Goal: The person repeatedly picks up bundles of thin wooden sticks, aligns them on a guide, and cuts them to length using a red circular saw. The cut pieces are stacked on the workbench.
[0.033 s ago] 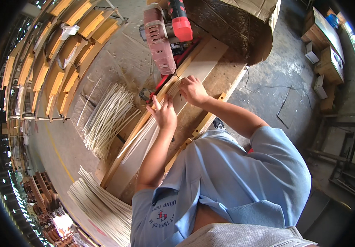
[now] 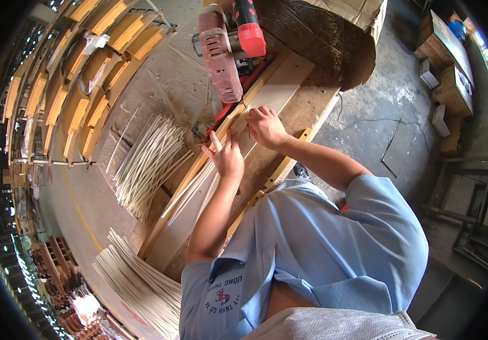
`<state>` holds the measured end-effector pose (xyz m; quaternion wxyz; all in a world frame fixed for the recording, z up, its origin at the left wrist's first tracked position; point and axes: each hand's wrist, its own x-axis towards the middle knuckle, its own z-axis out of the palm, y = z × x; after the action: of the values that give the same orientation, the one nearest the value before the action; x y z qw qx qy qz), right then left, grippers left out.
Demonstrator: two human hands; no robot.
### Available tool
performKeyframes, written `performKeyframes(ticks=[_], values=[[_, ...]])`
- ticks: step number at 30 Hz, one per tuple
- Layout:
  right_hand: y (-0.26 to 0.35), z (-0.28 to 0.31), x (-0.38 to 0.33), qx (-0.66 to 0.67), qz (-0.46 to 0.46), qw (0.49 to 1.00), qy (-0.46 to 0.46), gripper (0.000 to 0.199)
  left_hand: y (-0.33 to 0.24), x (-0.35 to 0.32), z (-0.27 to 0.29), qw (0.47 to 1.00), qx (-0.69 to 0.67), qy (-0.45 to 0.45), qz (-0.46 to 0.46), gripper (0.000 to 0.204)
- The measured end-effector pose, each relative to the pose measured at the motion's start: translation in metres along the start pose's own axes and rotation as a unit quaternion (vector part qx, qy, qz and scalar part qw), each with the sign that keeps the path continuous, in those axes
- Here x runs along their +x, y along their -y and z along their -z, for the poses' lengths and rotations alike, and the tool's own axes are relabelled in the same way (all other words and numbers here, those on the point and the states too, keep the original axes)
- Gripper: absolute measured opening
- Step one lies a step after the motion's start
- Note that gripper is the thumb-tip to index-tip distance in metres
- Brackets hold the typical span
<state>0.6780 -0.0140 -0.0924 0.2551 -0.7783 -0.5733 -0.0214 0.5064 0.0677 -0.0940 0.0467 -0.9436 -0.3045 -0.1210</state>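
Note:
A bundle of thin pale wooden strips (image 2: 194,190) lies along a wooden guide rail on the workbench (image 2: 306,110). My left hand (image 2: 228,157) grips the bundle near its far end, one finger stretched out along it. Just beyond, my right hand (image 2: 266,127) holds the strips' tips down on a pale flat board (image 2: 280,85). A red and grey power saw (image 2: 228,51) sits right behind the strip ends, a short way from my right fingers.
Loose pale sticks (image 2: 147,161) lie heaped to the left of the bench. A neat stack of strips (image 2: 142,289) sits at lower left. Rows of wooden frames (image 2: 82,79) fill the far left. A big cardboard box (image 2: 334,39) stands behind the bench; concrete floor and crates lie to the right.

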Motion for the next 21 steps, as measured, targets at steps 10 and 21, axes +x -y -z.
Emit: performKeyframes(ticks=[10,21], values=[[0.015,-0.003,-0.011,-0.174,0.031,0.980,0.092,0.042,0.001,0.001,-0.008,1.000,0.020,0.003,-0.009,0.041],[0.008,0.008,-0.006,-0.148,0.018,0.976,0.161,0.056,0.002,0.000,-0.004,0.998,0.041,0.039,-0.014,0.045]])
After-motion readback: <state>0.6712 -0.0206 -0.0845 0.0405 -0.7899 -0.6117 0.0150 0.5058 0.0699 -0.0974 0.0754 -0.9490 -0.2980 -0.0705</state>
